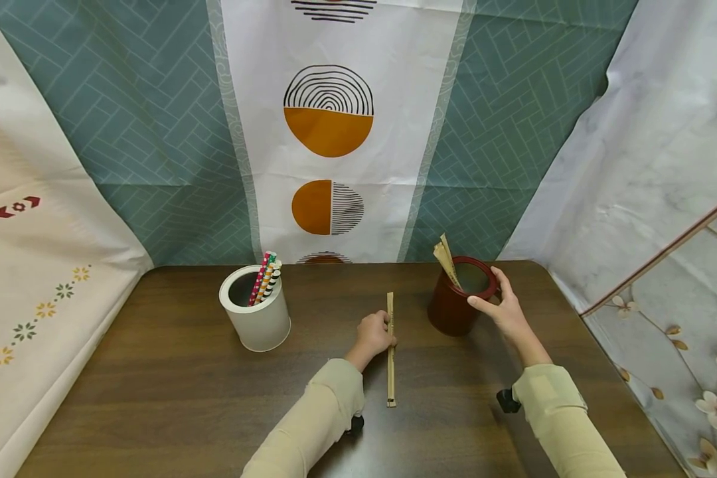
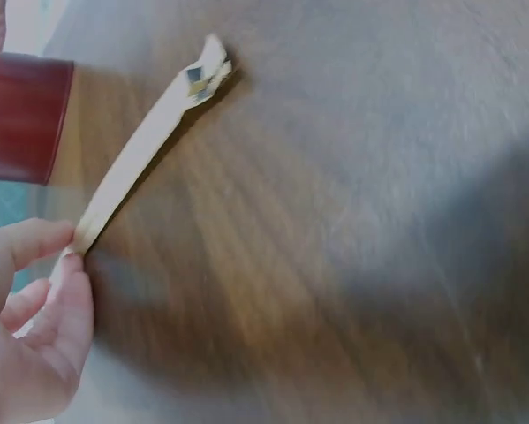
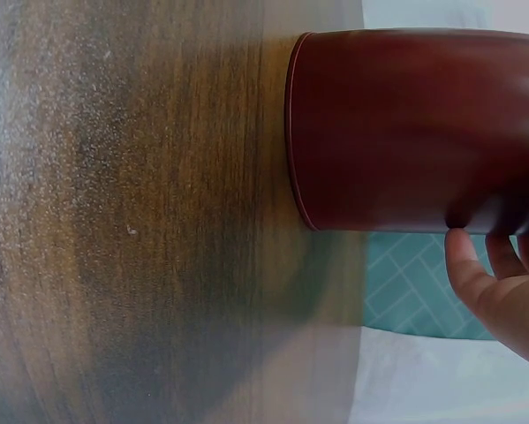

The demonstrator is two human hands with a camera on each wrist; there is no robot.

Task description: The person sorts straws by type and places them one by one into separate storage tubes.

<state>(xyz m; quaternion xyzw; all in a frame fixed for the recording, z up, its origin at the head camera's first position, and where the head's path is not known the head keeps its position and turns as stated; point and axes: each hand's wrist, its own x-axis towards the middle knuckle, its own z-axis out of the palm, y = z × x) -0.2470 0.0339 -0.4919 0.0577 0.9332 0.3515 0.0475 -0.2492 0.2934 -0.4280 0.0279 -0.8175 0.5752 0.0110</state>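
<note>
My left hand (image 1: 374,337) pinches a long, narrow tan paper-wrapped stick (image 1: 391,378) near its middle, between thumb and fingertips. In the left wrist view the wrapper's crimped end (image 2: 207,75), with a dark mark, points away from the hand. The stick's contents are hidden. At the right, my right hand (image 1: 508,312) holds the side of a dark red cup (image 1: 448,312) near the rim, thumb at the front and fingers on the right side. Several similar tan wrapped sticks (image 1: 446,262) lean in that cup. In the right wrist view the fingertips touch the cup's wall (image 3: 414,132).
A white cup (image 1: 257,328) stands at the left back of the brown wooden table (image 1: 155,398), with several patterned paper straws (image 1: 265,279) leaning in it. Patterned cloths (image 1: 149,133) hang behind and at both sides of the table.
</note>
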